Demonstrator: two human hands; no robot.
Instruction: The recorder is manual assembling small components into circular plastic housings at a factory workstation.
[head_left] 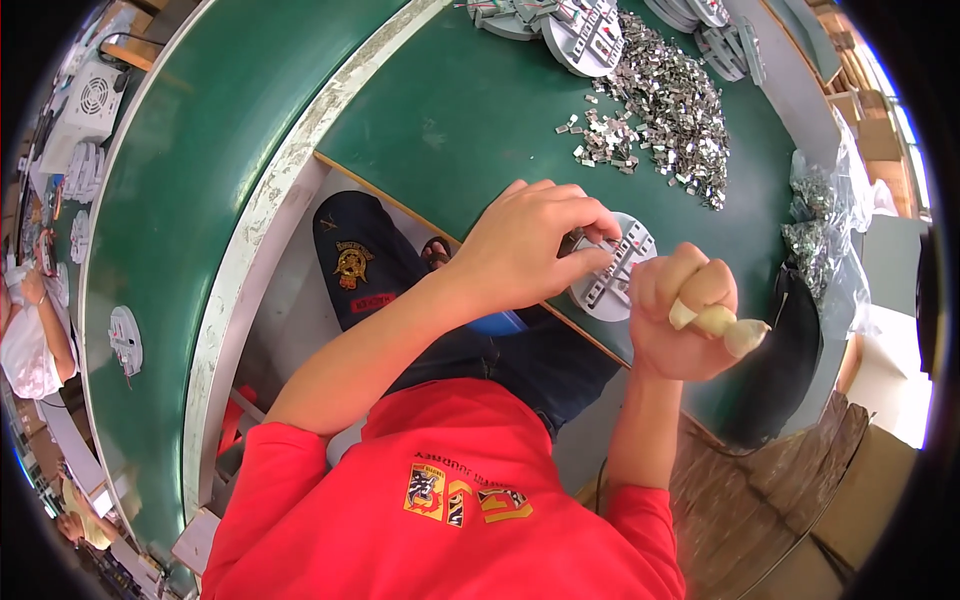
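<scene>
On the green desk [480, 120], near its front edge, the round grey base [621, 264] lay face up under the hands. My read: midway through work on that piece. Done: base in position, rows of slots facing me, some dark and some bright; couldn't resolve which were filled. Left: probably plenty, since a big heap of metal clips [685, 120] sat loose beyond it, with a smaller scatter on its near side. Similar grey bases [584, 38] stood at the far edge; couldn't judge those finished or not.

Pose: I had the left hand [535, 238] reaching in from the left, back up, wrist bent, thumb and index tips at the base with a slight gap; couldn't tell if they pinched anything. Right hand [687, 315] was just beside the base, forearm near upright, fingers curled tight, pale covers [745, 338] on some tips; contents, if any, hidden.
</scene>
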